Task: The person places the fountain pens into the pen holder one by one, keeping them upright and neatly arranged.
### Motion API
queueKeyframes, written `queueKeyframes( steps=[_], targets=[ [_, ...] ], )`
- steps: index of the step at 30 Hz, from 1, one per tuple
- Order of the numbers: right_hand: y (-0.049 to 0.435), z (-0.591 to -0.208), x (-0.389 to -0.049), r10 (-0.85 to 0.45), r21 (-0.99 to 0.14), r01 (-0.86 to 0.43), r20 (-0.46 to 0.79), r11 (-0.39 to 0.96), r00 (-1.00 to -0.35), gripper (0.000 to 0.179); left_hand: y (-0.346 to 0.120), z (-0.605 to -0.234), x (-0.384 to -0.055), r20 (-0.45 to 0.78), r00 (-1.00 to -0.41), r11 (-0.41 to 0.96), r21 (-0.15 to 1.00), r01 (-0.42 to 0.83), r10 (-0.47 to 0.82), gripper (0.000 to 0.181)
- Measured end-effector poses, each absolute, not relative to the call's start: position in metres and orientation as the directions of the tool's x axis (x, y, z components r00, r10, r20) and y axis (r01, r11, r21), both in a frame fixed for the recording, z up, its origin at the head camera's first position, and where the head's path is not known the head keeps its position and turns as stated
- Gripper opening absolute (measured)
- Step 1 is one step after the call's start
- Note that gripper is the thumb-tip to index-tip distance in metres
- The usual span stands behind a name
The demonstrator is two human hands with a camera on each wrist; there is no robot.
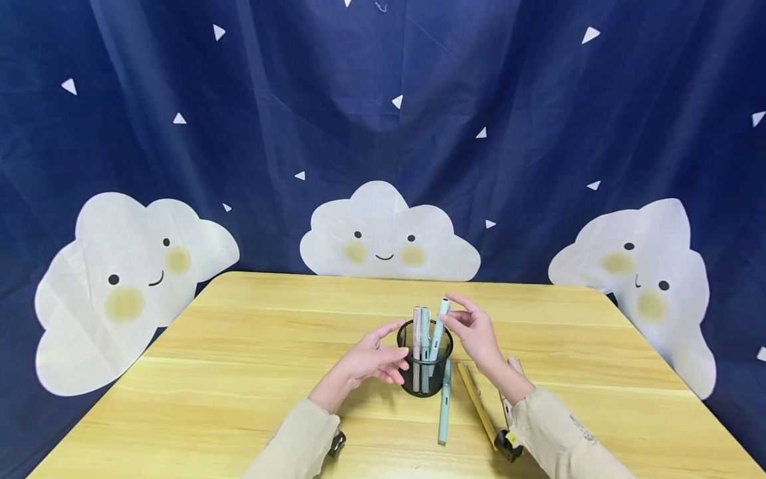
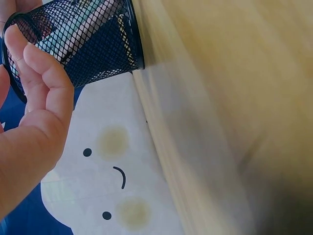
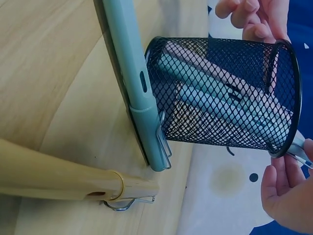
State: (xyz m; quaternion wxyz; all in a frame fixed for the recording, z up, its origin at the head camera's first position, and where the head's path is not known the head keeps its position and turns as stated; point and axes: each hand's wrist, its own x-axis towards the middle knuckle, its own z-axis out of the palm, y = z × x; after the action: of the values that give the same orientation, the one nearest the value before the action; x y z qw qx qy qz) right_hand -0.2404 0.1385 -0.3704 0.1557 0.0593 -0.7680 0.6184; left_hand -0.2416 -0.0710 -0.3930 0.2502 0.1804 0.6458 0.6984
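Note:
A black mesh pen cup (image 1: 423,380) stands upright on the table, with a pink pen (image 1: 417,332) and a teal pen (image 1: 425,329) inside. My right hand (image 1: 475,332) pinches the top of a light blue pen (image 1: 439,332), whose lower part is down in the cup. At the cup's left side is my left hand (image 1: 377,356), fingers loosely bent and spread, one of them right at the rim. In the right wrist view the pens in the cup (image 3: 220,93) show through the mesh, leaning.
Beside the cup lies another teal pen (image 1: 445,406). Further right are a yellow pen (image 1: 477,402) and a pink pen (image 1: 507,407), the latter partly hidden by the right forearm. The wooden table (image 1: 269,372) ends at a dark blue curtain (image 1: 269,86) with clouds.

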Motion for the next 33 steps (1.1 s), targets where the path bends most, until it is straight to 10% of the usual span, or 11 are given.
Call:
queueKeyframes(
  steps=[33],
  targets=[
    [0.141, -0.379, -0.242, 0.068, -0.9, -0.309, 0.345, 0.308, -0.936, 0.026, -0.071, -0.391, -0.241, -0.076, -0.804, -0.047, 0.991, -0.128, 0.589, 0.069]
  ],
)
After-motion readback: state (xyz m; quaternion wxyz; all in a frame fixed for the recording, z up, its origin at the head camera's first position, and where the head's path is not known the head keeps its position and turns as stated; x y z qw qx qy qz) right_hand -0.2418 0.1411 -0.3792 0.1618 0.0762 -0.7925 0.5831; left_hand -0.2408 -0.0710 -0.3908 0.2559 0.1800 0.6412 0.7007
